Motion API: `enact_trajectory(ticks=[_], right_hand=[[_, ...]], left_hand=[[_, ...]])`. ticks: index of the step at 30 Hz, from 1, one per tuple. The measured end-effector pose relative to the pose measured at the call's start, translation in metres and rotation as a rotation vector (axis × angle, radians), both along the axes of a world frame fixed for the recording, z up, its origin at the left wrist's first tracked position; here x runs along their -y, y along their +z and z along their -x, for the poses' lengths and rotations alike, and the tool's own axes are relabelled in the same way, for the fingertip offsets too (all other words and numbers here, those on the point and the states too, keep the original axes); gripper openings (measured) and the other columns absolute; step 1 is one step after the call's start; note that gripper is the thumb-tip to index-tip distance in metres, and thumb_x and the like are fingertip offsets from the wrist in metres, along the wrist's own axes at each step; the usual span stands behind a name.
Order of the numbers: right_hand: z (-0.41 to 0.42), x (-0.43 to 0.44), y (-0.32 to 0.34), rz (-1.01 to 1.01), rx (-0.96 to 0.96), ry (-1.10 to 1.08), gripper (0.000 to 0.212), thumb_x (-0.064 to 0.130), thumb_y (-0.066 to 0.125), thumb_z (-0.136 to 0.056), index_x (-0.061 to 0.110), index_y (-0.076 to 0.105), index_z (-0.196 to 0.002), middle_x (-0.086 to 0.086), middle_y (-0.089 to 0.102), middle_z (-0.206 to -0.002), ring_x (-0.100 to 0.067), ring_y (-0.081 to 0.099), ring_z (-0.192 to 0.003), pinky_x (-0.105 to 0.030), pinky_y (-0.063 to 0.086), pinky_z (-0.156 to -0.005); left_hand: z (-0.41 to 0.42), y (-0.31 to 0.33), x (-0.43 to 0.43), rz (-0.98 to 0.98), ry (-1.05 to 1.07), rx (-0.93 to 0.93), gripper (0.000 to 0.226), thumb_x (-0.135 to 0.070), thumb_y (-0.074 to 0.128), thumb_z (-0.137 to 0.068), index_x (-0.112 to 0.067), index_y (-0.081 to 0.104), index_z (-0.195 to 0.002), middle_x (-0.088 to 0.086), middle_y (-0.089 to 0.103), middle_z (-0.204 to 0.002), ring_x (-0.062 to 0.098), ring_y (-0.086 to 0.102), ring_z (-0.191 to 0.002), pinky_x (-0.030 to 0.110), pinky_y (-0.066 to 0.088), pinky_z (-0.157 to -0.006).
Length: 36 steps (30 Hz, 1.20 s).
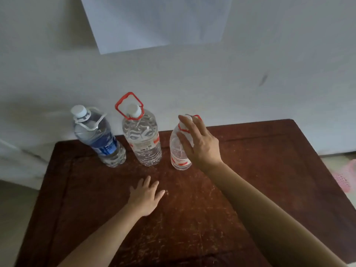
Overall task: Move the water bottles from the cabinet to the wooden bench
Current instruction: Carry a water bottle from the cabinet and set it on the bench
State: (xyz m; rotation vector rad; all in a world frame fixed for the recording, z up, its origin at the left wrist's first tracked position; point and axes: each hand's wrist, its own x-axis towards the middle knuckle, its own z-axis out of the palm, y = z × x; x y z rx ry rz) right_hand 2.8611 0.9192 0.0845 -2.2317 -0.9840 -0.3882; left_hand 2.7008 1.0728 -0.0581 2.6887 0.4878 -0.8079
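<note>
Where the right hand's fingers (pixel 185 122) fan out straight over the top of the rightmost bottle (pixel 179 157), I see the longest fingertip lying across its white cap and two others over its red carry handle (pixel 198 117). The thumb lies against the bottle's clear shoulder. Nothing is curled round the neck, so I read the right hand (pixel 200 145) as spread wide and holding nothing; I cannot tell how firmly it presses.

The left hand (pixel 146 197) sits lower, at centre frame, palm down with its fingers loosely splayed just over the wooden surface (pixel 250 170). Whether it touches the wood I cannot tell.

All three bottles stand upright in a row along the far edge of that dark, scratched surface; I cannot tell whether it is the cabinet or the bench. The middle bottle (pixel 143 139) is clear, with its own red handle raised. Left of it, the blue-labelled bottle (pixel 100 139) has a white handle. The three stand near each other without touching.

Behind them is a pale wall (pixel 192 74) with a white sheet (pixel 154 22) at the top of the frame. Something pink (pixel 346 176) shows at the right edge.
</note>
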Motion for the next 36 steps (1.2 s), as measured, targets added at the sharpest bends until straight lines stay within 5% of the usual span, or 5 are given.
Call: enact_trajectory(ticks=[10, 15, 23, 30, 36], right_hand=[[0.005, 0.001, -0.007, 0.016, -0.023, -0.038, 0.047, 0.033, 0.055, -0.104, 0.037, 0.033, -0.145, -0.006, 0.050, -0.147, -0.034, 0.067, -0.108, -0.047, 0.060, -0.066], [0.016, 0.010, 0.013, 0.202, -0.118, -0.030, 0.057, 0.039, 0.046, -0.106, 0.043, 0.017, -0.156, 0.001, 0.023, -0.166, -0.032, 0.050, -0.136, -0.051, 0.059, -0.082], [0.059, 0.052, 0.040, 0.306, 0.024, 0.034, 0.063, 0.057, 0.023, -0.104, 0.033, 0.011, -0.162, -0.008, 0.002, -0.170, -0.035, 0.018, -0.154, -0.053, 0.035, -0.115], [0.134, 0.051, 0.025, 0.338, 0.098, 0.316, 0.068, 0.065, 0.011, -0.100, 0.038, -0.002, -0.161, -0.005, -0.011, -0.169, -0.031, -0.009, -0.155, -0.053, -0.002, -0.125], [0.290, 0.028, 0.018, 0.312, 0.100, 0.677, 0.069, 0.065, 0.030, -0.102, 0.030, 0.018, -0.161, -0.011, 0.011, -0.169, -0.038, 0.011, -0.154, -0.059, 0.011, -0.124]], left_hand=[[0.031, -0.005, 0.008, -0.024, 0.053, -0.020, 0.070, -0.066, 0.023, -0.098, -0.029, 0.017, -0.158, 0.003, -0.003, -0.168, 0.034, -0.002, -0.153, 0.064, 0.019, -0.117], [0.039, 0.018, 0.006, -0.101, 0.068, -0.065, 0.067, -0.065, 0.017, -0.099, -0.031, 0.022, -0.157, 0.000, 0.008, -0.168, 0.033, 0.007, -0.153, 0.067, 0.018, -0.115], [0.088, 0.103, 0.029, -0.353, 0.312, 0.369, 0.067, -0.061, 0.010, -0.099, -0.031, 0.024, -0.157, 0.002, 0.018, -0.166, 0.030, 0.016, -0.152, 0.062, 0.021, -0.118], [0.215, 0.155, 0.091, -0.556, 0.646, 0.535, 0.071, -0.062, 0.011, -0.098, -0.024, 0.035, -0.153, 0.009, 0.031, -0.161, 0.035, 0.029, -0.147, 0.065, 0.029, -0.113], [0.397, 0.184, 0.163, -0.767, 0.923, 0.474, 0.062, -0.055, 0.029, -0.099, -0.018, 0.049, -0.145, 0.015, 0.045, -0.152, 0.043, 0.044, -0.137, 0.069, 0.036, -0.103]])
